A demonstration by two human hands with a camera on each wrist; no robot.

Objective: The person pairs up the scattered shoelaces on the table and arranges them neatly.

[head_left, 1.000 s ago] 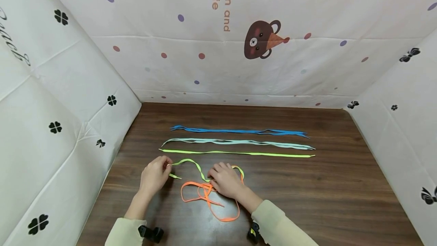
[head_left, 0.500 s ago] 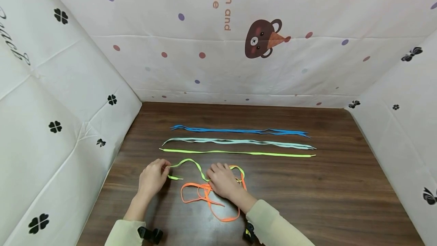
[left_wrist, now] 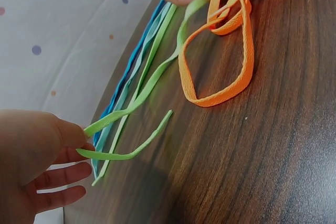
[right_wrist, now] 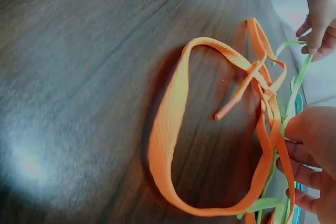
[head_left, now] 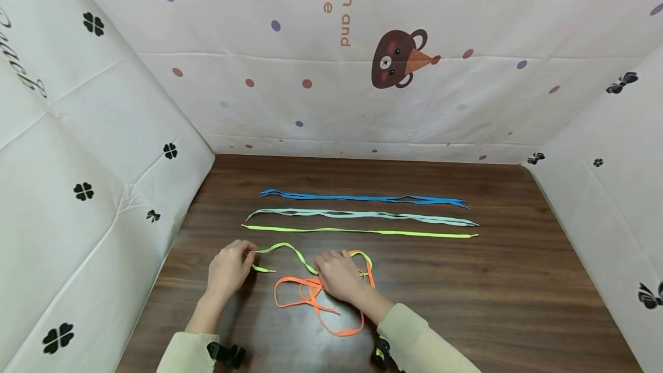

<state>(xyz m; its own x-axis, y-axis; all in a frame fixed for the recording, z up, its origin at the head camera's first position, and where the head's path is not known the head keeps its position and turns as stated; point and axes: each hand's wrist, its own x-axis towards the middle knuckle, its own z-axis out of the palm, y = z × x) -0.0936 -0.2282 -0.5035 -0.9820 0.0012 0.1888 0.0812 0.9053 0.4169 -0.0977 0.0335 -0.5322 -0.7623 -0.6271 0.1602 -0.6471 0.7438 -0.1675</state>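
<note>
My left hand (head_left: 228, 269) pinches a yellow-green shoelace (left_wrist: 152, 82) between thumb and forefinger, a short way from its tip. The loose tip hangs out past the fingers. Farther along the same lace, my right hand (head_left: 339, 275) grips it with thumb and fingers, as the right wrist view shows. Between the hands the lace bows slackly. An orange shoelace (head_left: 342, 332) lies in loose, crossing loops under and beside the right hand. Part of it is hidden by that hand, so I cannot tell how it meets the green lace there.
Beyond the hands, a straight yellow-green lace (head_left: 414, 235), a bundle of pale teal laces (head_left: 362, 215) and a bundle of blue laces (head_left: 336, 197) lie in parallel rows on the dark wooden table (head_left: 518, 281). White printed cloth (head_left: 331, 108) walls the back and sides.
My left hand has shifted slightly down and left with the green lace. The right hand has moved a little nearer the body. The orange loops and the rows of laces look the same.
</note>
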